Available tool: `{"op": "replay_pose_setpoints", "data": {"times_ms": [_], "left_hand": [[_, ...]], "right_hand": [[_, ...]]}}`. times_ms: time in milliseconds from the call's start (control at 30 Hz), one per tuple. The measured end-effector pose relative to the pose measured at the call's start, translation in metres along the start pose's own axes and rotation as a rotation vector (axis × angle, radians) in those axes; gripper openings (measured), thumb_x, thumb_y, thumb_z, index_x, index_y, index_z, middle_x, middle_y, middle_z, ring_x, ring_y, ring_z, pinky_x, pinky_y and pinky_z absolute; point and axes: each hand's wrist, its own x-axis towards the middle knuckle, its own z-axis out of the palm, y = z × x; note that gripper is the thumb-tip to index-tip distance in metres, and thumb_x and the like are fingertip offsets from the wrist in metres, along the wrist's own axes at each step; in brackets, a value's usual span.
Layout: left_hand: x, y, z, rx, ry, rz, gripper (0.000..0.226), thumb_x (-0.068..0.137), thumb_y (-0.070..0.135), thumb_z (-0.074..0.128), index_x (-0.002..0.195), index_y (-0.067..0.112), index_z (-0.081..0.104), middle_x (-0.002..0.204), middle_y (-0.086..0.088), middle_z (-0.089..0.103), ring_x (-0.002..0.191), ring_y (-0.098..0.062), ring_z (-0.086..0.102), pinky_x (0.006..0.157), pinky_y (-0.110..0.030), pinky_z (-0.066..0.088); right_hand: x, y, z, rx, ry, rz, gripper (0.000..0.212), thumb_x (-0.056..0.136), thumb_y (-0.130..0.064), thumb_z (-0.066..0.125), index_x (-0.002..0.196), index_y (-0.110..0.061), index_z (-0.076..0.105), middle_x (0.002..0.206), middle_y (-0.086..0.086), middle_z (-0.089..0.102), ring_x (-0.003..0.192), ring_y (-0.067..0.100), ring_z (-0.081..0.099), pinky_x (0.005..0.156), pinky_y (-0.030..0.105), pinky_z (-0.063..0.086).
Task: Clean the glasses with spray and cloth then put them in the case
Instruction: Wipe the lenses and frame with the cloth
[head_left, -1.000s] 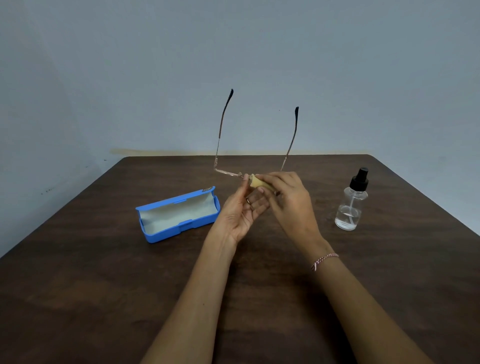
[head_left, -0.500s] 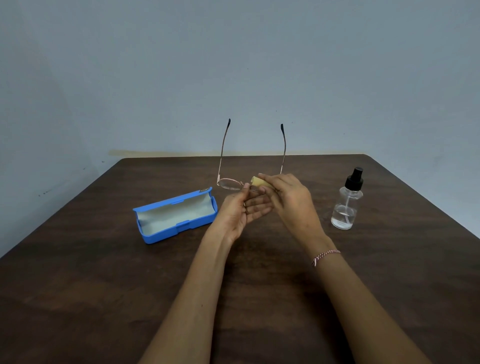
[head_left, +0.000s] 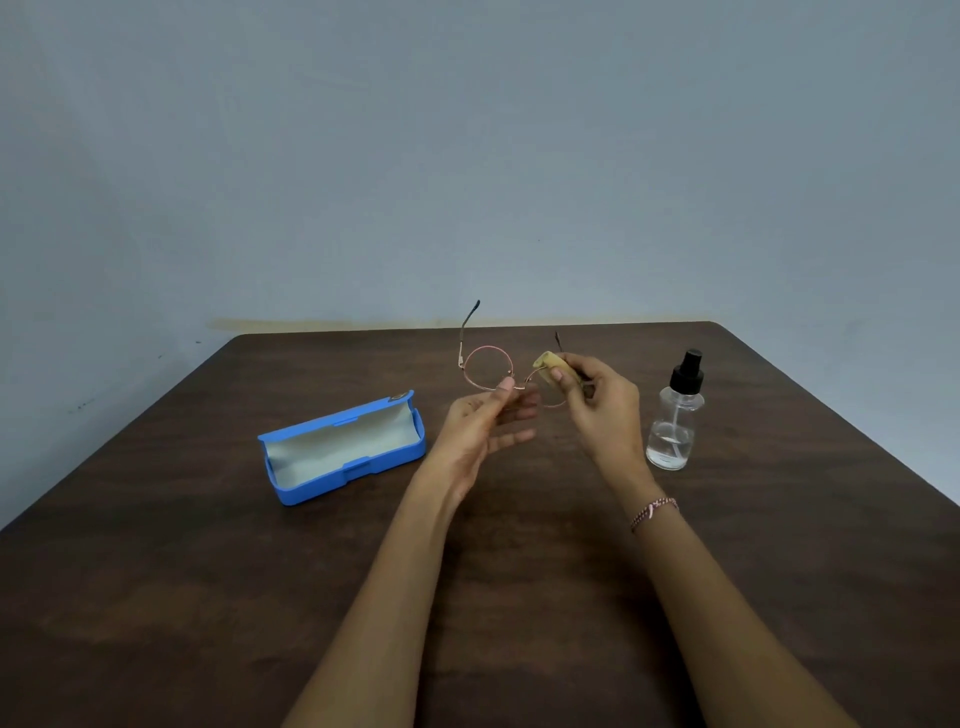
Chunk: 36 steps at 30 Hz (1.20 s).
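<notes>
Hand pose: both bare forearms reach forward and converge, with the hands raised side by side.
Left hand (head_left: 483, 421): palm turned inward, thumb and forefinger pinching the thin round-rimmed metal glasses (head_left: 488, 370) near the bridge, and the remaining fingers extended and loosely spread. Right hand (head_left: 602, 410): back toward the camera, fingers curled, thumb and fingertips pinching the small folded yellow cloth (head_left: 551, 362) over one lens.

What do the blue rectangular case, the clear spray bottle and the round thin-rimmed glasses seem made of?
Blue rectangular case: probably hard plastic, smooth shell, moulded clasp; pale lining looks like fabric.
Clear spray bottle: transparent glass or plastic, cannot tell; black matte cap.
Round thin-rimmed glasses: likely metal, thin shiny pinkish wire.
</notes>
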Motion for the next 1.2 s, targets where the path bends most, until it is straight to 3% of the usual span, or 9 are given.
{"op": "replay_pose_setpoints", "data": {"times_ms": [133,233,300,433,533,700,933,1200], "left_hand": [[0.000,0.009,-0.001,-0.123,-0.009,0.017,0.034,0.087,0.037,0.054,0.107,0.012,0.067,0.100,-0.005,0.071,0.088,-0.013,0.066,0.063,-0.025,0.057],[0.004,0.014,0.003,-0.210,-0.064,0.033,0.055,0.076,0.051,0.051,0.117,0.015,0.063,0.111,-0.005,0.067,0.093,-0.012,0.063,0.064,-0.024,0.056],[0.009,0.012,0.002,-0.310,-0.103,0.060,0.055,0.076,0.051,0.050,0.122,0.022,0.060,0.118,-0.005,0.064,0.094,-0.011,0.061,0.064,-0.023,0.057],[0.018,0.005,-0.005,-0.441,-0.211,0.107,0.062,0.063,0.053,0.073,0.122,0.037,0.059,0.124,-0.004,0.062,0.095,-0.012,0.066,0.062,-0.024,0.058],[0.021,0.003,-0.008,-0.439,-0.298,0.115,0.077,0.054,0.050,0.084,0.125,0.038,0.056,0.122,-0.004,0.064,0.093,-0.012,0.066,0.058,-0.023,0.057],[0.018,0.002,-0.009,-0.400,-0.414,0.072,0.071,0.051,0.049,0.085,0.117,0.035,0.062,0.116,-0.004,0.067,0.086,-0.015,0.067,0.053,-0.025,0.057],[0.015,0.005,-0.016,-0.337,-0.412,0.053,0.071,0.046,0.044,0.090,0.111,0.032,0.068,0.116,-0.003,0.067,0.082,-0.015,0.068,0.053,-0.025,0.057],[0.015,0.007,-0.018,-0.284,-0.425,0.042,0.080,0.048,0.047,0.087,0.119,0.027,0.056,0.119,-0.002,0.067,0.091,-0.026,0.071,0.064,-0.030,0.060]], "right_hand": [[0.002,-0.001,-0.005,0.035,0.072,0.056,0.027,0.092,-0.018,0.059,0.114,-0.005,0.065,0.094,-0.003,0.063,0.082,0.004,0.055,0.064,-0.002,0.039],[0.003,0.000,-0.005,0.049,0.076,0.063,0.027,0.092,-0.020,0.058,0.114,-0.005,0.065,0.093,-0.003,0.064,0.077,-0.004,0.054,0.065,-0.001,0.040],[0.002,0.002,-0.004,0.044,0.076,0.069,0.027,0.093,-0.020,0.056,0.114,-0.004,0.064,0.090,-0.004,0.062,0.076,-0.004,0.053,0.065,0.000,0.040],[0.006,0.007,-0.005,0.039,0.030,0.084,0.026,0.095,-0.021,0.053,0.112,-0.006,0.065,0.089,-0.004,0.064,0.082,0.007,0.058,0.064,0.002,0.041],[0.009,0.009,-0.006,0.047,-0.012,0.099,0.026,0.095,-0.022,0.052,0.112,-0.008,0.065,0.091,-0.001,0.065,0.086,0.011,0.060,0.065,0.007,0.043],[0.010,0.009,-0.009,0.045,-0.025,0.096,0.026,0.095,-0.022,0.052,0.111,-0.008,0.066,0.091,0.000,0.067,0.086,0.010,0.060,0.067,0.011,0.044],[0.011,0.006,-0.014,0.001,-0.044,0.077,0.026,0.095,-0.024,0.053,0.111,-0.009,0.067,0.088,-0.002,0.065,0.082,0.008,0.058,0.060,0.002,0.040],[0.011,0.005,-0.016,-0.006,-0.082,0.086,0.026,0.095,-0.026,0.053,0.110,-0.010,0.067,0.089,0.000,0.068,0.087,0.012,0.061,0.068,0.017,0.045]]}}
